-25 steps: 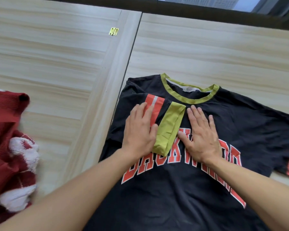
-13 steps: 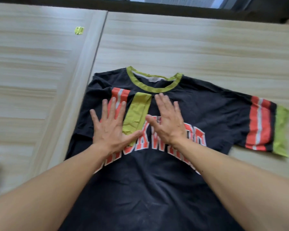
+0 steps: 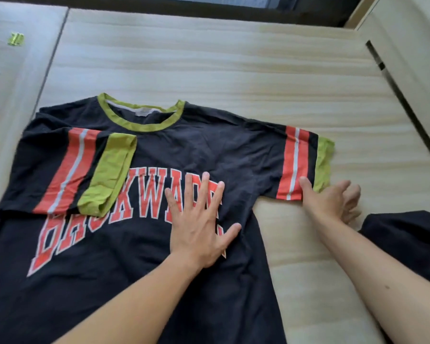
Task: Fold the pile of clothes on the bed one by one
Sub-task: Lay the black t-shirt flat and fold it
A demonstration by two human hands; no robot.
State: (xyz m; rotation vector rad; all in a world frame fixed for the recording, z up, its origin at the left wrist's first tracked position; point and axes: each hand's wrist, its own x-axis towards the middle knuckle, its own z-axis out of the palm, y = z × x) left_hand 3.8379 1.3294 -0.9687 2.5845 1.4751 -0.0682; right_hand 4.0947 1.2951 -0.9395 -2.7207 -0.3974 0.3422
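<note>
Pale wood-grain bed (image 3: 233, 58) under a black T-shirt (image 3: 233, 150) lying face up, half folded.

Its left sleeve (image 3: 85, 170) is turned in across the chest, while the right sleeve (image 3: 296, 162) lies spread out and is not yet folded. The left hand (image 3: 199, 219) presses flat on the lettering, fingers straight and spread, holding nothing. The right hand (image 3: 333, 202) has its thumb on the sleeve's lower edge and its fingers loosely bent beside the green cuff; whether it has pinched the cloth I cannot tell. If only a thin edge is caught, the sleeve will likely slip or bunch when swung inward. A hard pull could also drag the body askew and undo the first fold. Another dark garment (image 3: 407, 244) lies near the right forearm.
</note>
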